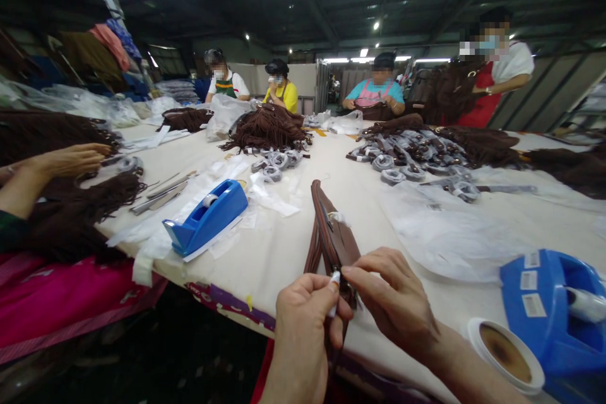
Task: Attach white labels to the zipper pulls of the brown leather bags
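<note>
A brown leather bag (344, 237) with a dark zipper along its edge lies on the table directly in front of me. My left hand (305, 319) is closed at the bag's near end, thumb and finger pinching a small white wrapped piece (335, 279) beside the zipper. From the right, my right hand (395, 297) reaches in, its thumb and fingertip pressed together against the bag close to that piece. What lies under the right fingers is partly hidden. A brown strap (315, 252) runs along the bag's left side.
Blue tape dispensers (208, 218) (552, 309) stand left and right. A cup of brown paste (504, 353) sits by my right forearm. Fringed brown bags (269, 126) and wrapped straps (407, 151) lie further back. A co-worker's hand (71, 161) is at left; several people work across the table (265, 233).
</note>
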Demonstrator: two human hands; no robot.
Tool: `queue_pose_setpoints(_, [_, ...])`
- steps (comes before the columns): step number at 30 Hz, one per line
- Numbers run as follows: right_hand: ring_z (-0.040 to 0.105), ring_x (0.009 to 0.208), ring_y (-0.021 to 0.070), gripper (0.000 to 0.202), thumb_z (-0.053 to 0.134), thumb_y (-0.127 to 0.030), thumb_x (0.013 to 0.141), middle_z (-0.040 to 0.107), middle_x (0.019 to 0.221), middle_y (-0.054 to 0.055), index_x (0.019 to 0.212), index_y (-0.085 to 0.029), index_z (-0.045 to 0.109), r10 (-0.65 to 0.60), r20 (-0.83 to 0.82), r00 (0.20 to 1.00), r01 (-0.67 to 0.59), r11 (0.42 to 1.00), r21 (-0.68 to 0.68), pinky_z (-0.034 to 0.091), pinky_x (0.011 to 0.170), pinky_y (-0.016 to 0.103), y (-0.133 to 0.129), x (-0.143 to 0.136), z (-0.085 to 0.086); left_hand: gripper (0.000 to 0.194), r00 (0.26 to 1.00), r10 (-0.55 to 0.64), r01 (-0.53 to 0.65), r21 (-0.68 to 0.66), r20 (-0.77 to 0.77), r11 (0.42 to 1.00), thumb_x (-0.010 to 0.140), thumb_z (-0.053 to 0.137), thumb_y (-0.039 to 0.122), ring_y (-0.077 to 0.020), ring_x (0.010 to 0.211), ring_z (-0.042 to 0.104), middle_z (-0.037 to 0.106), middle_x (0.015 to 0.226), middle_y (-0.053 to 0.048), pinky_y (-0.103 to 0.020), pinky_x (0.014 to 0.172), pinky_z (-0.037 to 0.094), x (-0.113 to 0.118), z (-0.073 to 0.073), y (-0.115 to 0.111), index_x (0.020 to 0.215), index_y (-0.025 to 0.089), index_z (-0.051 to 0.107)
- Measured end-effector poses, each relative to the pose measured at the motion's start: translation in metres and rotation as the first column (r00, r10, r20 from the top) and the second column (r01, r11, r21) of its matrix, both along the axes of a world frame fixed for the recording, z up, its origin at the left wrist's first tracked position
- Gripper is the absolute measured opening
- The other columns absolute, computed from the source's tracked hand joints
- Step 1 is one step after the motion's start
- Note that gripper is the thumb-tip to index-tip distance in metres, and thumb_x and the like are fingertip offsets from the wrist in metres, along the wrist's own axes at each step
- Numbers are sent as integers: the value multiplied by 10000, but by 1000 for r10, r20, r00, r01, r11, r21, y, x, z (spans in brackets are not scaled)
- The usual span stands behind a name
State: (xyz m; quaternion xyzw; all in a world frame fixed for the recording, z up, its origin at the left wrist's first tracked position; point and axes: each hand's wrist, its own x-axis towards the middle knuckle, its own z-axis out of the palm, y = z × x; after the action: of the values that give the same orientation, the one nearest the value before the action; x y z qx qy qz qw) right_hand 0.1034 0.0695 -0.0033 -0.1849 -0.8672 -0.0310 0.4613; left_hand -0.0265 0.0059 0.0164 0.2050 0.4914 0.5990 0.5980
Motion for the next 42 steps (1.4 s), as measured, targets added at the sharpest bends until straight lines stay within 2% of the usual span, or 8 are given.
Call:
queue_pose_setpoints(6, [582,777,177,196,483,-145,838,649,772,55,1011,-139,576,95,281,955,-153,969,192,442,764,363,20,0,9,162,1000,1,-1,26,5,1000,738,560,248,-33,300,367,583,508,3,-186,362,174,4,-7,-2,639,132,506])
queue_pose_setpoints(12, [593,732,176,242,342,-148,890,666,742,60,944,-141,578,104,266,958,-184,938,294,441,742,363,25,-4,6,196,983,-51,44,42,175,998,720,586,256,-33,294,390,613,539,-33,-186,356,194,3,-12,-1,609,117,503])
queue_pose_setpoints(16, [587,756,186,217,353,-159,894,667,770,71,928,-125,564,114,239,964,-186,934,304,426,751,371,29,-8,-1,210,973,-62,54,41,223,998,722,596,276,-35,288,403,643,580,-69,-183,346,198,2,-20,0,634,107,509])
queue_pose_setpoints(21, [565,768,180,150,408,-141,873,648,772,74,919,-126,550,82,200,976,-128,965,229,414,760,373,26,-12,-10,209,985,35,-42,39,172,998,718,618,282,-38,282,413,643,554,-52,-160,332,215,2,-25,-3,766,97,532])
queue_pose_setpoints(26, [565,767,179,118,485,-117,817,641,767,72,912,-125,555,133,207,969,-168,972,164,413,764,362,21,-13,-8,285,983,125,-132,45,130,990,702,649,324,-35,278,426,639,555,-32,-141,310,243,5,-27,-5,824,78,574])
queue_pose_setpoints(31, [551,714,170,188,463,-62,772,616,760,57,916,-145,552,150,162,975,-144,988,-47,406,709,354,10,-14,-6,328,976,190,-197,66,108,978,670,683,341,-38,259,423,650,566,-24,-138,290,274,7,-30,-5,852,95,566])
queue_pose_setpoints(36, [553,727,163,203,455,-50,792,593,772,41,927,-179,536,107,19,994,-97,950,-296,425,646,313,-6,-18,-6,314,968,222,-231,73,114,970,669,686,312,-36,251,401,637,532,4,-133,289,281,5,-31,-6,861,131,518])
queue_pose_setpoints(42, [567,763,157,240,451,-51,817,615,816,34,995,-193,526,118,9,993,-105,917,-385,458,667,299,-15,-20,-7,233,958,281,-275,89,-56,957,705,637,292,-32,278,405,614,527,23,-133,307,292,6,-28,-8,863,133,573])
